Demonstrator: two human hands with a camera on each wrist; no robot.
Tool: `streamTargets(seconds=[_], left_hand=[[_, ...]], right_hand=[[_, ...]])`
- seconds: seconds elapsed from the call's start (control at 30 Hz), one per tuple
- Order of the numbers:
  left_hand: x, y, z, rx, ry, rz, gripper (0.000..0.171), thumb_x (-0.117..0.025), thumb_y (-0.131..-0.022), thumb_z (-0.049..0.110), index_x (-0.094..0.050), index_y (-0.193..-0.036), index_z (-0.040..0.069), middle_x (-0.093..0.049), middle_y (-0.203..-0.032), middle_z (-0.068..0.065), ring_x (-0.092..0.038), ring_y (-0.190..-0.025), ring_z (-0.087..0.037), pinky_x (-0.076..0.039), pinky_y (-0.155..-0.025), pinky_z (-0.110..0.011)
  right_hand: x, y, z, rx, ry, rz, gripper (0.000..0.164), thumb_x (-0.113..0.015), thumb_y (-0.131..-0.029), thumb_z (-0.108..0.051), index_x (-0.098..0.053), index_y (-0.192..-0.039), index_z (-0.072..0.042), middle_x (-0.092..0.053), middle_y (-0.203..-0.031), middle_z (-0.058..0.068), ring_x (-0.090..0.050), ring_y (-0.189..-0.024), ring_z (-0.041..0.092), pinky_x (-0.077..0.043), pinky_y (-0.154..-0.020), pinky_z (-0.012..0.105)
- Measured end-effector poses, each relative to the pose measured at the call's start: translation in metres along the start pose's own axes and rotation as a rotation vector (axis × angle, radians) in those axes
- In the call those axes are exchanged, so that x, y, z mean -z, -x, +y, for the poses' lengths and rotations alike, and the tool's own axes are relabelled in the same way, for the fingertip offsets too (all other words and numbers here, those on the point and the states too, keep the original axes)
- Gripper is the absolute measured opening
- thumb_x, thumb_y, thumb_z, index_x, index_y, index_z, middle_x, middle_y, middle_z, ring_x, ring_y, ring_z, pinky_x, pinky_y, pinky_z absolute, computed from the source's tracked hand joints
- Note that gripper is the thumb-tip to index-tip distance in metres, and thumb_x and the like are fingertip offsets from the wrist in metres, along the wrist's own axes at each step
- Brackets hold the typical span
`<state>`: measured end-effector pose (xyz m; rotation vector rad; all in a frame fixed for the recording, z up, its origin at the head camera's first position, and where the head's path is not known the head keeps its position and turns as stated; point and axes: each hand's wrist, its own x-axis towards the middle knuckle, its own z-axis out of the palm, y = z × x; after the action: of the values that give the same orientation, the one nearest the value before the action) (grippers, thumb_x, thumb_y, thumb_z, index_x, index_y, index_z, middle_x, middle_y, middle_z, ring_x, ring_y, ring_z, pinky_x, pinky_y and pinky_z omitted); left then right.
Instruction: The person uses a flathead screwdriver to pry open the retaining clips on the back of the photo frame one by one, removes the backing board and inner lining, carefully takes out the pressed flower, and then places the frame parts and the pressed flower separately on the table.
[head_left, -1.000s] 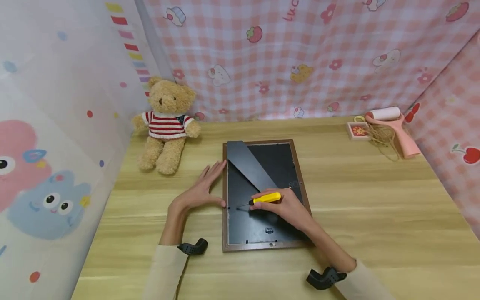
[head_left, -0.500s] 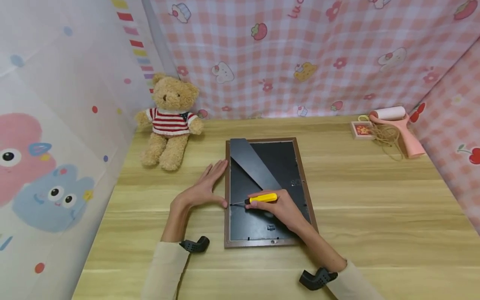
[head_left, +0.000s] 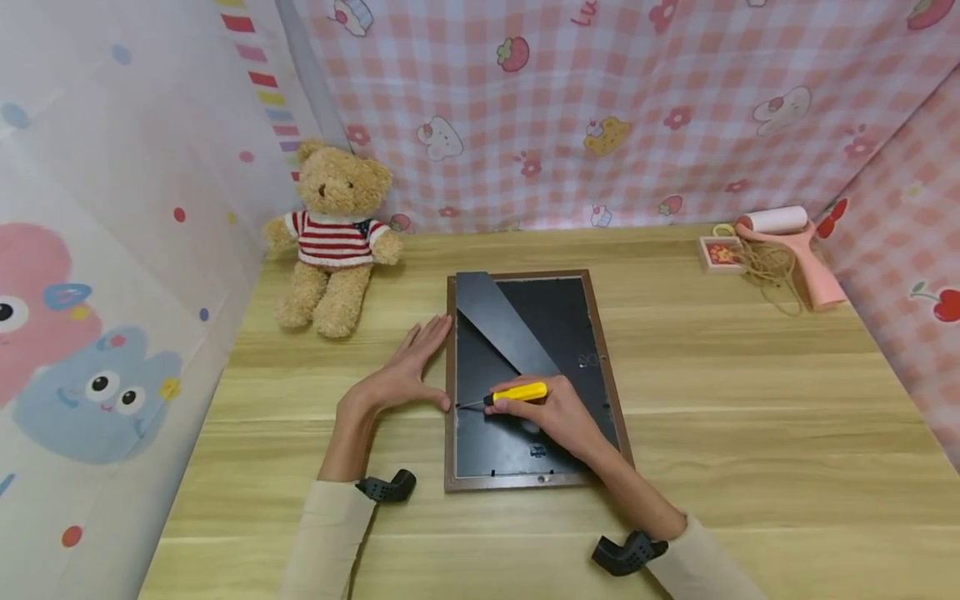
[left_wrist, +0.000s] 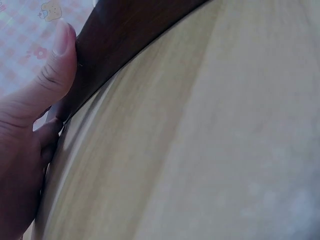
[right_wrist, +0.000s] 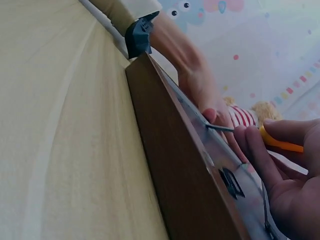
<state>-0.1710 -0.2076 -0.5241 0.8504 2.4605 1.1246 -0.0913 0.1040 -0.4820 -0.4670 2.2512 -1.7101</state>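
A brown picture frame (head_left: 615, 400) lies face down on the table, its black backing board (head_left: 487, 450) and slanting stand leg (head_left: 498, 321) upward. My right hand (head_left: 562, 412) pinches a yellow-handled screwdriver (head_left: 521, 393) over the board. Its thin shaft points left, with the tip right at a small black tab (head_left: 459, 406) on the frame's left inner edge. Extended fingers of my left hand (head_left: 397, 379) rest against the frame's left side, thumb beside that tab. In the left wrist view, the thumb (left_wrist: 57, 65) presses the dark wooden edge (left_wrist: 115, 42).
A teddy bear (head_left: 333, 242) in a striped sweater sits at the back left. At the back right lie a pink lint roller (head_left: 813, 267), a coil of twine (head_left: 768, 260) and a small box (head_left: 722, 254). Patterned cloth (head_left: 555, 108) hangs behind the wooden table (head_left: 750, 400).
My right hand has moved left with the screwdriver, bringing its tip from over the board to the tab at the left edge. The left hand stays against the frame.
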Motion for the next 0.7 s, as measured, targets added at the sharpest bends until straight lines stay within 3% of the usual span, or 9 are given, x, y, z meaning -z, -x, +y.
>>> streamTargets(seconds=[0.23, 0.5, 0.6, 0.7], left_hand=[[0.0, -0.001, 0.002, 0.023, 0.007, 0.005, 0.158, -0.072, -0.062, 0.098, 0.0, -0.178, 0.019, 0.003, -0.186, -0.004, 0.007, -0.173, -0.023, 0.01, -0.139, -0.047], [0.0, -0.002, 0.006, 0.032, 0.013, 0.006, 0.158, -0.072, -0.061, 0.099, -0.001, -0.178, 0.02, 0.002, -0.186, -0.005, 0.007, -0.173, -0.023, 0.01, -0.139, -0.049], [0.001, 0.0, 0.008, 0.043, 0.022, 0.007, 0.158, -0.071, -0.06, 0.1, -0.001, -0.178, 0.022, 0.002, -0.186, -0.003, 0.007, -0.173, -0.022, 0.01, -0.139, -0.049], [0.001, 0.001, 0.008, 0.05, 0.029, 0.007, 0.158, -0.071, -0.06, 0.1, -0.001, -0.178, 0.022, 0.002, -0.186, -0.003, 0.008, -0.173, -0.021, 0.01, -0.139, -0.048]], right_hand=[[-0.007, 0.001, -0.007, 0.095, 0.066, 0.054, 0.021, -0.084, -0.099, -0.016, -0.085, -0.119, -0.01, -0.084, -0.114, 0.004, -0.076, -0.107, 0.016, -0.059, -0.092, 0.023], [-0.009, -0.003, -0.023, 0.282, 0.229, 0.035, 0.02, -0.088, -0.094, -0.013, -0.086, -0.113, -0.006, -0.085, -0.106, 0.003, -0.076, -0.095, 0.016, -0.06, -0.079, 0.024], [-0.008, -0.005, -0.023, 0.26, 0.202, 0.027, 0.02, -0.087, -0.095, -0.014, -0.085, -0.113, -0.005, -0.085, -0.106, 0.004, -0.076, -0.095, 0.015, -0.061, -0.08, 0.024], [-0.008, -0.003, -0.014, 0.169, 0.091, 0.043, 0.021, -0.083, -0.098, -0.013, -0.084, -0.117, -0.004, -0.084, -0.11, 0.007, -0.076, -0.099, 0.012, -0.061, -0.085, 0.023]])
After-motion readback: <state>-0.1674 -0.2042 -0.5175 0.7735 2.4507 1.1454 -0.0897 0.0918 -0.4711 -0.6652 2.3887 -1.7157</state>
